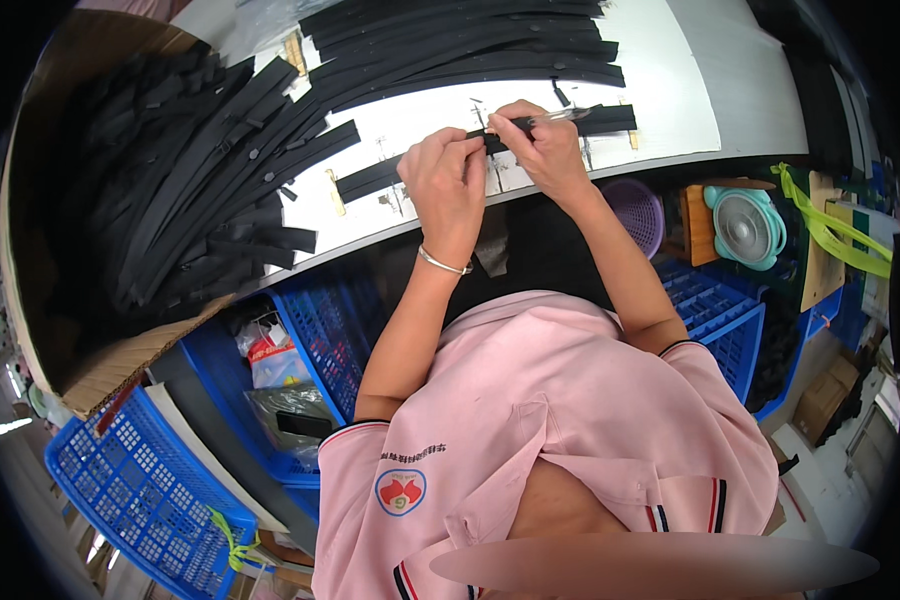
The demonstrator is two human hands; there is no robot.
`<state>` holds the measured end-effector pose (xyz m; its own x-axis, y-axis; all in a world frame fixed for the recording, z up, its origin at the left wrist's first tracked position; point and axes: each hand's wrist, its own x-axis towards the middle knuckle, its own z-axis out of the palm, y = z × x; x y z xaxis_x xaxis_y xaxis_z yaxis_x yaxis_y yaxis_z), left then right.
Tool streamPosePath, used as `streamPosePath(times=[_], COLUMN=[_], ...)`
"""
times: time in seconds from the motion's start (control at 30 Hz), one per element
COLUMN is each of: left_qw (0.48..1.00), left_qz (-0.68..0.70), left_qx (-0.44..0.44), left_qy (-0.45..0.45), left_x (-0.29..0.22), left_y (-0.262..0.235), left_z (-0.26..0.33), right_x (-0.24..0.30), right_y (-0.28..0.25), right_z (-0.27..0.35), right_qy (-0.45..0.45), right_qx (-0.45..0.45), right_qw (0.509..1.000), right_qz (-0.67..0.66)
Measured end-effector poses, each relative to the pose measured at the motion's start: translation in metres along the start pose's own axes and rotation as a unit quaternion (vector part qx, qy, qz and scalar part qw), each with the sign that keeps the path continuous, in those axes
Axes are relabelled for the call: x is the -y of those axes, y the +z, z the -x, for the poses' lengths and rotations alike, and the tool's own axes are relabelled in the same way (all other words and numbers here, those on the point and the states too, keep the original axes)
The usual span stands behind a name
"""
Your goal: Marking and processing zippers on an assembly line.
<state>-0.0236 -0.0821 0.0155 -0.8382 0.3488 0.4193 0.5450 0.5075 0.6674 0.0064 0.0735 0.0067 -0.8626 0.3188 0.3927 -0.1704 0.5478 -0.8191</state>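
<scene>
1. Across the white desk (675,85), in the head view, a long, flat black fabric strip (370,181) lies crosswise under both hands, over small dark marks on the surface.
2. At its middle, the left hand (444,168) has its fingers bent and nearly closed, seemingly pinching the strip.
3. Just beside it, the right hand (545,150) has its fingers curled closed around a slim black-and-silver tool (562,116), its exact kind unclear.
4. Beyond, similar black strips (460,50) lie in layered rows; at left, more spill from a brown cardboard box (28,205).
5. Work on this strip looks underway, not finished; which of the others are done or left, I cannot tell.
</scene>
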Motion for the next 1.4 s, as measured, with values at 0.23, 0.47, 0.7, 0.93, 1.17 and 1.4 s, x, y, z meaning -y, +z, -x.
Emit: streamPosePath(times=[0.23,0.47,0.7,0.93,1.17,1.4], left_qw=[1.000,1.000,1.000,0.999,0.999,0.997], left_qz=[0.019,0.008,-0.009,-0.034,-0.032,-0.016], left_qx=[-0.007,-0.001,0.009,0.020,0.021,0.065], left_qy=[0.009,0.015,0.013,0.010,0.010,0.026], left_x=[0.002,0.001,0.004,-0.001,-0.002,-0.026], left_y=[0.002,0.002,0.000,0.000,0.000,0.011], left_z=[0.001,0.001,0.003,0.001,0.002,-0.009], right_x=[-0.002,0.003,0.016,-0.017,-0.008,-0.029], right_y=[-0.008,-0.010,-0.066,-0.108,-0.119,-0.115], right_z=[0.003,0.001,0.007,0.012,0.040,0.060], right_qy=[0.024,-0.005,0.141,0.119,-0.097,-0.094], right_qx=[0.066,0.047,-0.022,-0.095,-0.094,-0.088], right_qw=[0.997,0.999,0.967,0.987,0.949,0.941], right_qz=[-0.022,-0.012,-0.210,-0.056,0.285,0.313])
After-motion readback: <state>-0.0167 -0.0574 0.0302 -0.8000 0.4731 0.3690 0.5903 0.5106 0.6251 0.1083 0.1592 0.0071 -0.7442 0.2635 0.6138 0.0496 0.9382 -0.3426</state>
